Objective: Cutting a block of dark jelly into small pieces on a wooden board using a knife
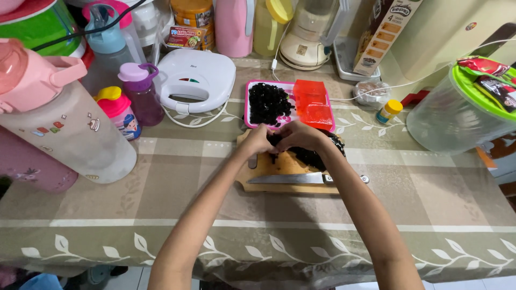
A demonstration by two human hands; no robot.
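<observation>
Both hands meet at the far edge of the board (279, 167), and their backs hide most of what they hold: the left hand (257, 140) and right hand (299, 135) curl their fingers around a clump of black jelly (314, 156), gripping it between them, though the fingertips themselves cannot be seen. The jelly spills out dark and glossy to the right of the right wrist, lying on the wooden board. A knife (290, 178) rests flat along the board's near edge, its blade pointing left and its handle partly covered by the right forearm. Just beyond the hands sits a pink tray (248, 104), holding small black cubes (267, 103) on its left half and a translucent red slab (312, 104) on its right. The table wears a smooth olive cloth (161, 193) with pale bands and a leaf print. To the left stand a white sandwich maker (196, 78), a purple bottle (141, 92) and a large frosted jug (64, 126) with a pink lid, cut off at the edge. On the right, a clear tub (451, 115) with a green lid is also cropped. A blender (309, 32) stands at the back.
</observation>
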